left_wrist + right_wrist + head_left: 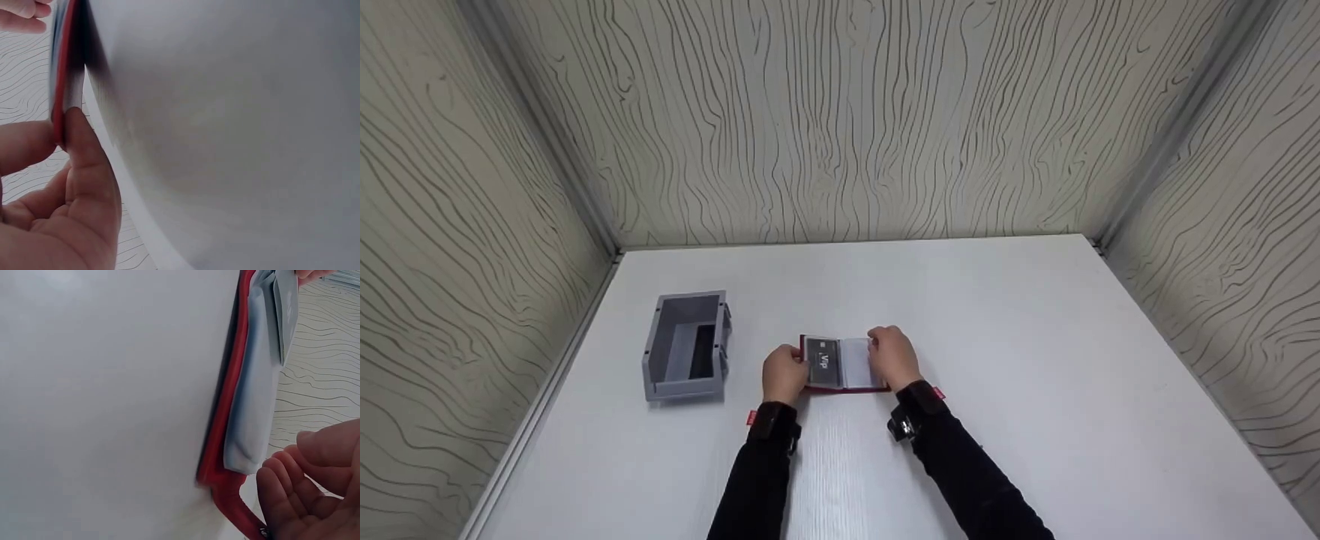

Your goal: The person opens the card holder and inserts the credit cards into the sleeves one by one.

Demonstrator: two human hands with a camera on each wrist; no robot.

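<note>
A red card holder (855,391) lies open on the white table, with a dark card marked "Vip" (823,363) in its left side and clear plastic sleeves (856,364) on its right. My left hand (784,373) pinches the holder's left edge between thumb and finger, as the left wrist view shows. At the right edge is my right hand (895,358). Its fingers (275,481) are loosely bent beside the sleeves' corner, and a gap shows between them and the thumb. A red strap (239,512) with a metal snap runs past those fingers.
A grey plastic bin (684,388) stands on the table (1035,390) to the left, with a flat black area (702,352) inside it. Wood-patterned panels (840,135) enclose the table at the back and both sides.
</note>
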